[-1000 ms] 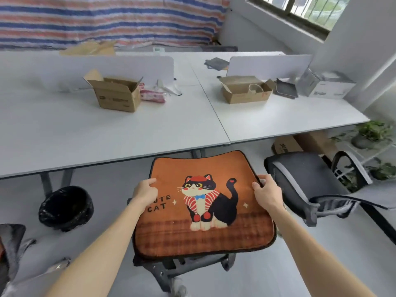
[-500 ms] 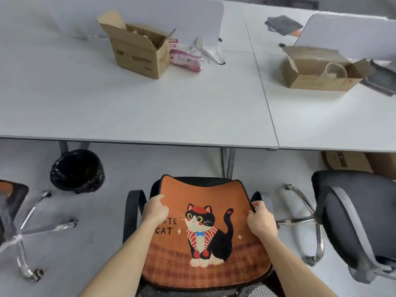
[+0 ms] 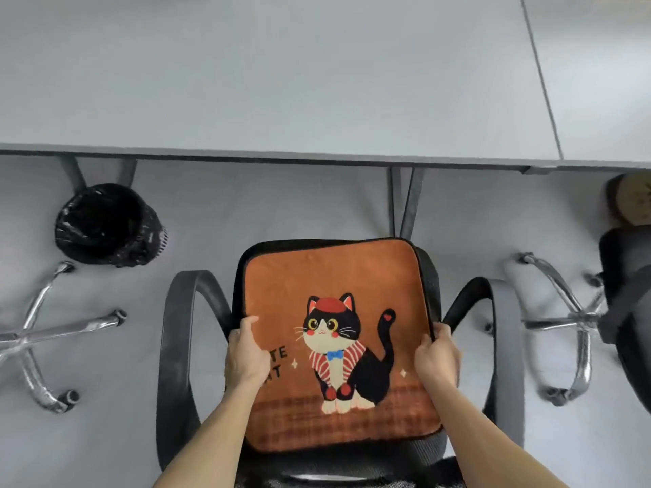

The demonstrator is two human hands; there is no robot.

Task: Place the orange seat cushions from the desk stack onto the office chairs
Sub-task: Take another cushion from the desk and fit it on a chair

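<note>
Orange plush, printed with a black-and-white cat in a red cap, covers nearly the whole seat of the chair [image 3: 183,346]: the cushion [image 3: 338,276] lies flat on it, black seat edge showing along the far and right sides, the two curved armrests standing clear at either flank. The left hand [image 3: 246,353] is clamped on the cushion's left edge, thumb on top and fingers tucked under, hiding part of the lettering. The right hand [image 3: 436,357] grips the right edge the same way, close by the right armrest. Beyond the chair runs the grey tabletop [image 3: 281,82], its near edge just past the cushion's far side. A black-lined bin [image 3: 105,223] stands on the floor to the left, near a chrome chair base [image 3: 45,332]; another chrome base [image 3: 570,318] sits to the right.
</note>
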